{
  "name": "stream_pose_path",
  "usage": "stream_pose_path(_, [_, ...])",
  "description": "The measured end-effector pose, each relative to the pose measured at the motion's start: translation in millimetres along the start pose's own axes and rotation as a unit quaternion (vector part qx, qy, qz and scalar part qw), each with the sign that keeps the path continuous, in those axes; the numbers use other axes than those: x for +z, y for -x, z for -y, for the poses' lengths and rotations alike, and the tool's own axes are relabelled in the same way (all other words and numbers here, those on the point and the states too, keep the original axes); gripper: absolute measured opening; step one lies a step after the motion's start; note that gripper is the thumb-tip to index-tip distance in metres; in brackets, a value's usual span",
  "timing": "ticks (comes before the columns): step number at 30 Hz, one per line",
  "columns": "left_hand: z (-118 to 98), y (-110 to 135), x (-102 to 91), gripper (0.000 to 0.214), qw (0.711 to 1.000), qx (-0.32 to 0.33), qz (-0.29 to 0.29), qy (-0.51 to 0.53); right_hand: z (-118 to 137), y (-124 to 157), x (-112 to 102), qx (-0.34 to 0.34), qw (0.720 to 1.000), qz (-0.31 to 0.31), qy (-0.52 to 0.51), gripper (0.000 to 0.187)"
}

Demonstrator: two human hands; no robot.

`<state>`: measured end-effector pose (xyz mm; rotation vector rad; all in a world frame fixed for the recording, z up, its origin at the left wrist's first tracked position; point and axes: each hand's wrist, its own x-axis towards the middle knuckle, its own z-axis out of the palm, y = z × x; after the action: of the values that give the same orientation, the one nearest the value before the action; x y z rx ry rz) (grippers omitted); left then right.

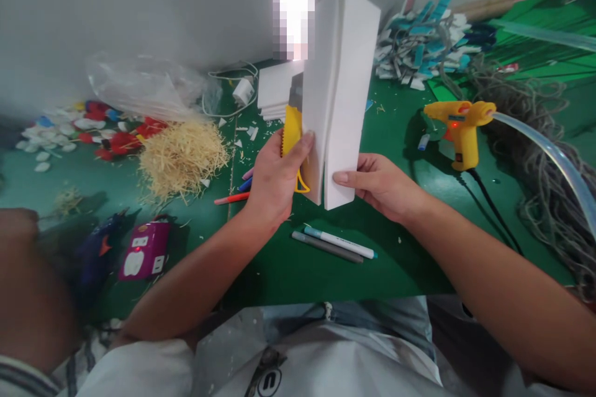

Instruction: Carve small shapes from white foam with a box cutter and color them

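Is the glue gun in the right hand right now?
No: the right hand grips the white foam boards, the left hand holds the yellow cutter, and the glue gun stands apart on the green table.

Both bare forearms reach forward from the near edge and converge toward the middle. The left hand (274, 181) is raised with its back to the camera, thumb pointing up and fingers clamped. Just right of it, the right hand (380, 187) grips with its thumb pressed leftward and fingers curled behind.
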<state>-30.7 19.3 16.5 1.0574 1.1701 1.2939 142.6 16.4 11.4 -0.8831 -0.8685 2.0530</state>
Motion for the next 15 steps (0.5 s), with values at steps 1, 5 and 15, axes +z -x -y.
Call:
stream_pose_path(1, [-0.4,0.0,0.0,0.049,1.0,0.001,0.002,0.002,0.5,0.5,0.4,0.002,1.0,0.001,-0.003,0.042])
stream_pose_path(5, [-1.0,0.8,-0.4,0.047,1.0,0.004,0.007,0.0,1.1,1.4,-0.2,0.005,1.0,-0.004,0.009,0.042])
stream_pose_path(15, [5.7,9.2,4.6,0.049,1.0,0.007,0.0,0.002,1.0,0.6,-4.4,-0.103,0.99,-0.094,0.034,0.041])
